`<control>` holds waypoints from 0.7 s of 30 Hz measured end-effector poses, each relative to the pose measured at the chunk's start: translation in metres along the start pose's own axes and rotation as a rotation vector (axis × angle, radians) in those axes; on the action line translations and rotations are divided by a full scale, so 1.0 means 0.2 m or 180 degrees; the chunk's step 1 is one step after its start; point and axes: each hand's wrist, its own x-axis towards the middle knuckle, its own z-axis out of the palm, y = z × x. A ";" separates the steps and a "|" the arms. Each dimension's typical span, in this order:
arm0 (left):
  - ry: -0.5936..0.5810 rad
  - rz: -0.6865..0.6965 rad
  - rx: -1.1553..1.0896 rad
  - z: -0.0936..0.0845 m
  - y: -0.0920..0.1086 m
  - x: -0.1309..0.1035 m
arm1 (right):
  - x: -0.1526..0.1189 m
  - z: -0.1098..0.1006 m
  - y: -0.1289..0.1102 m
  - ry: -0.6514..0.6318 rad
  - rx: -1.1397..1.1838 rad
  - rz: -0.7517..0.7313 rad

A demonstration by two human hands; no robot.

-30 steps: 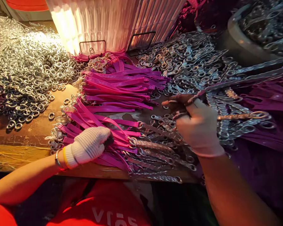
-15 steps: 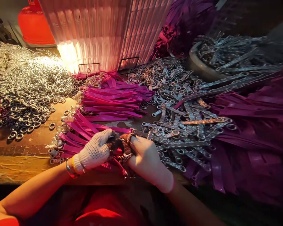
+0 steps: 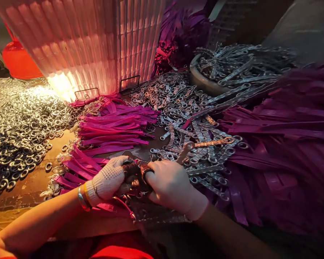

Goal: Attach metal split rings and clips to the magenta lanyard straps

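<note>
My left hand [image 3: 110, 178], in a dotted white glove with dark fingertips, is closed near the table's front edge. Beside it my right hand [image 3: 169, 183], in a pale glove with dark wraps on the fingers, is closed too. The fingertips of both meet over something small and dark that I cannot make out. A silvery braided strip with a ring end [image 3: 185, 151] sticks up just beyond my right hand. Magenta straps [image 3: 110, 126] lie in bundles behind and left of my hands, and one hangs below them.
Metal rings [image 3: 27, 133] are heaped on the left. Braided strips with ring ends [image 3: 175, 90] cover the table's middle and right, below a filled basin [image 3: 205, 81]. Purple straps [image 3: 275, 162] pile at the right. A ribbed translucent panel [image 3: 91, 43] stands behind, beside a red container [image 3: 21, 61].
The view has shifted, so the table's contents sit further left and mostly lower. My right hand's fingers have curled more, and a braided strip now rises beyond it.
</note>
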 end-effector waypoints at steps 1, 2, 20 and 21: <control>0.0019 -0.0030 -0.0041 0.01 0.01 0.03 | 0.00 0.01 0.00 -0.0130 0.0190 0.0210; 0.0046 -0.0049 -0.0054 0.01 0.02 0.06 | 0.01 0.02 0.01 -0.0245 0.0453 0.0476; 0.0571 -0.0146 0.5019 -0.09 -0.01 0.51 | 0.10 -0.01 0.21 0.0609 0.4418 0.2434; 0.0619 -0.0152 0.5003 -0.07 -0.03 0.51 | 0.10 -0.03 0.20 0.0812 0.4362 0.2401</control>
